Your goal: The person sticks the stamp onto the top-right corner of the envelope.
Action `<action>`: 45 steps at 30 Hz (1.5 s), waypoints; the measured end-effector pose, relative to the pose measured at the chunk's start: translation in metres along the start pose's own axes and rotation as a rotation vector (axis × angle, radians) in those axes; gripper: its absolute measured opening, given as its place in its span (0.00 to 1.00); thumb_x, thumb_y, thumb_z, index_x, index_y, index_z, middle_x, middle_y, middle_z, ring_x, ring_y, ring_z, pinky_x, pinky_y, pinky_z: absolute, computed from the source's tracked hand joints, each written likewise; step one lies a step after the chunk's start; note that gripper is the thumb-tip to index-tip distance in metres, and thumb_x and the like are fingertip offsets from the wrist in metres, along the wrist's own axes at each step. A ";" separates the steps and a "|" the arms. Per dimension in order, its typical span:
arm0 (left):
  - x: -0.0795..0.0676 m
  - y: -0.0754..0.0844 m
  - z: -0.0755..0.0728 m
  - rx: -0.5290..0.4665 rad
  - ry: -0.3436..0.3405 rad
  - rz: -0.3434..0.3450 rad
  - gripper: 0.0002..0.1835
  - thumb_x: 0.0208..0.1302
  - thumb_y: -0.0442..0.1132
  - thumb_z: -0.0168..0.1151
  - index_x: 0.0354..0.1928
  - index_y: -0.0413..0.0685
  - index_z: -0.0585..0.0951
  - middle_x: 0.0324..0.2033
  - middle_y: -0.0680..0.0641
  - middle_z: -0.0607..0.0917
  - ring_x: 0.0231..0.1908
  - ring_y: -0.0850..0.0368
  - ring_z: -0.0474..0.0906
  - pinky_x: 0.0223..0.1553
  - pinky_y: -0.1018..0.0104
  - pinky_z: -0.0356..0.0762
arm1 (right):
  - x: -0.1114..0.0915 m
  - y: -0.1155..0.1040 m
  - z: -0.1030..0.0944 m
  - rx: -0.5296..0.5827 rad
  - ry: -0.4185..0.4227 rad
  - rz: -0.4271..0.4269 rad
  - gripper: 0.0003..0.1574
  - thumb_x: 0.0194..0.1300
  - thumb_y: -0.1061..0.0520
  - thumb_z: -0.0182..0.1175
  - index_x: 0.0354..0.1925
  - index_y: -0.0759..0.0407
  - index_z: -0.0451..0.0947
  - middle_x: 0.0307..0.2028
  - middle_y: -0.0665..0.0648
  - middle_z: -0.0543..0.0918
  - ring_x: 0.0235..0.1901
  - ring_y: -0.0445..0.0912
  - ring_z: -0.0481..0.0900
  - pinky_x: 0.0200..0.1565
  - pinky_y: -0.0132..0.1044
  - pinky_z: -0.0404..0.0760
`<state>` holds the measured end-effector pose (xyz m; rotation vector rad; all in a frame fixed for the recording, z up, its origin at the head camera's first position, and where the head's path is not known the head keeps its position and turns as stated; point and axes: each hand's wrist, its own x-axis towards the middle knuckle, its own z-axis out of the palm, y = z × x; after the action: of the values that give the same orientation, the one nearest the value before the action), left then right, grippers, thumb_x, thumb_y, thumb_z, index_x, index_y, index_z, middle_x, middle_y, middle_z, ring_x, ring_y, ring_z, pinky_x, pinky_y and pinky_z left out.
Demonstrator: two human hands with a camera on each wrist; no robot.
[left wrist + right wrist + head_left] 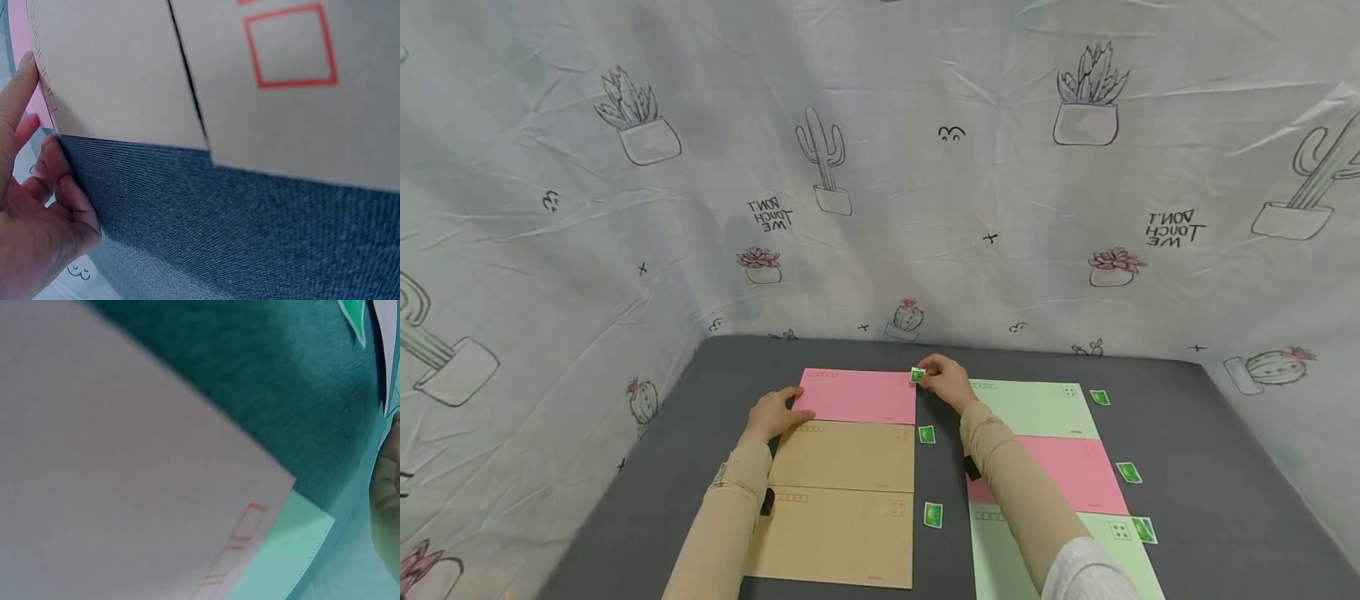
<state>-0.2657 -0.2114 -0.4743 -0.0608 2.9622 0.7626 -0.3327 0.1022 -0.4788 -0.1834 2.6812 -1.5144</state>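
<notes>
At the far end of the left column lies a pink envelope point(857, 395). My left hand point(772, 414) rests at its left edge, thumb and fingers spread; the left wrist view shows the left hand point(37, 231) beside the same pink strip. My right hand point(947, 382) pinches a small green stamp point(917, 375) over that envelope's upper right corner. Whether the stamp touches the paper, I cannot tell. In the right wrist view only part of the right hand point(387, 494) shows, at the right edge.
Nearer in the left column lie two brown envelopes point(846, 457). Loose green stamps point(927, 434) lie between the columns. The right column has a green envelope point(1033, 408), a pink one point(1071, 475) and another green one, with stamps point(1128, 472) alongside. A printed curtain point(880, 183) hangs behind the table.
</notes>
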 end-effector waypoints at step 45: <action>-0.006 0.007 -0.007 0.010 -0.021 0.026 0.33 0.56 0.52 0.64 0.61 0.42 0.71 0.54 0.28 0.75 0.55 0.29 0.70 0.52 0.38 0.68 | 0.018 -0.020 0.045 -0.375 0.025 -0.035 0.21 0.60 0.63 0.57 0.52 0.58 0.67 0.27 0.53 0.81 0.18 0.44 0.72 0.22 0.36 0.67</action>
<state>-0.2604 -0.2088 -0.4639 -0.0140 2.9521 0.7463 -0.3445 0.0512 -0.4849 -0.2283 2.9710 -1.0117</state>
